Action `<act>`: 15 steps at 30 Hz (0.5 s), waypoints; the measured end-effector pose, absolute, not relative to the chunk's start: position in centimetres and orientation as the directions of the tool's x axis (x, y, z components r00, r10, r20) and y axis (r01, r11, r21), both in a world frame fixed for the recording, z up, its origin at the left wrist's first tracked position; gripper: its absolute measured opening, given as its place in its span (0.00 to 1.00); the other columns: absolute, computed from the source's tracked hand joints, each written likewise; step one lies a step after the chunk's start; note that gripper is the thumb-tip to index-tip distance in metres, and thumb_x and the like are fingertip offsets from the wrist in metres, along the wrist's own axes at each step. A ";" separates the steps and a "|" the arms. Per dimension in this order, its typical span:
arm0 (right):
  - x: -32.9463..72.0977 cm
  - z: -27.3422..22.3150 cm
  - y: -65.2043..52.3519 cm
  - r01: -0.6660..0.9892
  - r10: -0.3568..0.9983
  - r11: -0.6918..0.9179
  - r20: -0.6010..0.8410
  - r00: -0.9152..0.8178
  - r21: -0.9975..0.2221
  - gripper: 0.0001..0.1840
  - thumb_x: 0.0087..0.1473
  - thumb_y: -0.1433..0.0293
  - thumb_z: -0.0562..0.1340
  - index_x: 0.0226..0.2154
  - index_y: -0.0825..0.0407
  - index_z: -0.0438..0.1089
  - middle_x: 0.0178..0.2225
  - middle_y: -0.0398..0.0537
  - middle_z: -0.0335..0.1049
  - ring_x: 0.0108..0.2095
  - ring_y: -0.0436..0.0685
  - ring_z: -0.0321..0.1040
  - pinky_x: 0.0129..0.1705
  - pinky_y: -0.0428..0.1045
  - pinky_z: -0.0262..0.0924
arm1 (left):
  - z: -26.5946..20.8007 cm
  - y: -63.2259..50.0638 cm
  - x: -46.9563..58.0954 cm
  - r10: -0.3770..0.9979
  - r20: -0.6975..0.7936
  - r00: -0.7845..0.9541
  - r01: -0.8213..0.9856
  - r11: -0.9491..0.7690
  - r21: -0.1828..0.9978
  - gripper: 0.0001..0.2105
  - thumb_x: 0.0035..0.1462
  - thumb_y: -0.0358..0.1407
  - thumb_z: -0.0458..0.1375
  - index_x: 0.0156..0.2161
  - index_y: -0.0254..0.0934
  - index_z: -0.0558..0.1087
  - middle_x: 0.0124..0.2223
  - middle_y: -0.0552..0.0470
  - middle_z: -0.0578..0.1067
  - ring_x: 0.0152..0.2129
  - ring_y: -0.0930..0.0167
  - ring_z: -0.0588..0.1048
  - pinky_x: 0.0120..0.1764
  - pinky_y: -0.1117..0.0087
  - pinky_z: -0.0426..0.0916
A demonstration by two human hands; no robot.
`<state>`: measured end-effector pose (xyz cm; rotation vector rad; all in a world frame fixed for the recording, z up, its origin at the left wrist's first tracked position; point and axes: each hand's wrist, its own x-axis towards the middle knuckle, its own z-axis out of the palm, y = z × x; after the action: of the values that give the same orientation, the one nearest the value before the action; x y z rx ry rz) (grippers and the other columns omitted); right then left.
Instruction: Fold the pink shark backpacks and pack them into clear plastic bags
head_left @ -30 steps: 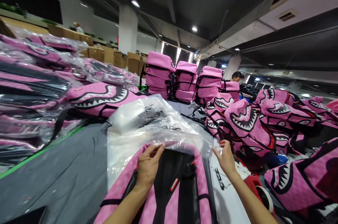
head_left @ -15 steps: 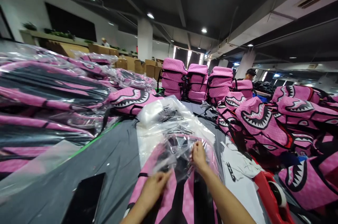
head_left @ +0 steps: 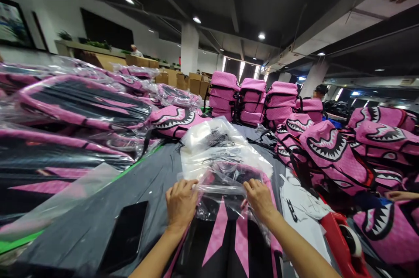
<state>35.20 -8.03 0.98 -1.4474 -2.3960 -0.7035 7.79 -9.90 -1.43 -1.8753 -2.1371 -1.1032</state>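
A pink and black backpack (head_left: 225,243) lies in front of me, its back panel facing up. Over its far part sits a clear plastic bag (head_left: 219,195), the edge pulled across the straps. My left hand (head_left: 182,204) grips that edge on the left, fingers curled over it. On the right side my right hand (head_left: 259,197) pinches the same edge. A pile of flat plastic bags (head_left: 225,147) lies just beyond the backpack, partly under its far end.
A black phone (head_left: 126,236) rests on the grey table. Wrapped backpacks (head_left: 85,101) pile up at left; unwrapped ones (head_left: 330,147) at right. A red tape dispenser (head_left: 342,243) and white papers (head_left: 301,208) lie at right. Another person's hand (head_left: 401,195) shows at the right edge.
Both hands have spread apart, the left one moving up and left. The bag's edge is now stretched between them and lies lower over the backpack. A co-worker's hand has appeared at far right.
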 end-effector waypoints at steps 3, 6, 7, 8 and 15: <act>38.5 1.5 -7.9 0.978 0.879 0.148 0.433 -0.199 0.148 0.10 0.60 0.79 0.61 0.38 0.49 0.74 0.38 0.52 0.76 0.39 0.59 0.74 0.38 0.50 0.60 | -1.9 -9.2 8.5 0.860 0.431 -0.272 0.855 0.011 0.519 0.13 0.64 0.37 0.53 0.47 0.42 0.79 0.40 0.47 0.81 0.43 0.58 0.75 0.46 0.59 0.62; 40.9 1.6 -8.7 0.990 0.939 -0.008 0.340 0.056 -0.143 0.05 0.62 0.72 0.61 0.37 0.49 0.73 0.37 0.49 0.75 0.36 0.57 0.75 0.35 0.47 0.61 | -1.9 -8.1 9.6 0.885 0.407 -0.225 0.830 -0.045 0.556 0.13 0.64 0.37 0.53 0.46 0.43 0.79 0.41 0.47 0.82 0.43 0.58 0.76 0.46 0.60 0.62; 41.5 1.2 -9.2 0.975 0.949 -0.033 0.298 0.099 -0.219 0.05 0.62 0.71 0.61 0.36 0.49 0.73 0.36 0.47 0.75 0.34 0.56 0.75 0.34 0.47 0.61 | -1.9 -7.8 9.7 0.884 0.401 -0.241 0.813 -0.041 0.581 0.13 0.64 0.36 0.53 0.46 0.42 0.80 0.41 0.47 0.82 0.43 0.58 0.76 0.46 0.60 0.62; 42.1 0.7 -9.8 0.964 0.954 -0.057 0.270 0.128 -0.259 0.05 0.62 0.71 0.60 0.35 0.49 0.72 0.35 0.47 0.75 0.34 0.56 0.75 0.33 0.47 0.61 | -1.9 -7.5 9.7 0.878 0.388 -0.281 0.793 -0.016 0.609 0.14 0.64 0.36 0.52 0.46 0.42 0.80 0.39 0.47 0.82 0.42 0.58 0.77 0.47 0.60 0.62; 46.5 -2.6 -11.1 0.724 0.911 -0.184 0.161 0.380 -0.665 0.07 0.54 0.66 0.60 0.25 0.46 0.67 0.31 0.51 0.72 0.26 0.59 0.74 0.26 0.51 0.61 | -2.7 -8.7 9.3 0.904 0.407 -0.134 0.802 -0.142 0.580 0.18 0.60 0.42 0.56 0.53 0.43 0.78 0.38 0.47 0.82 0.39 0.58 0.77 0.48 0.58 0.62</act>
<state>46.51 -11.13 -2.58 -1.9698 -1.4042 0.3568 9.34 -8.66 -2.70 -2.1491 -2.1396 -1.2391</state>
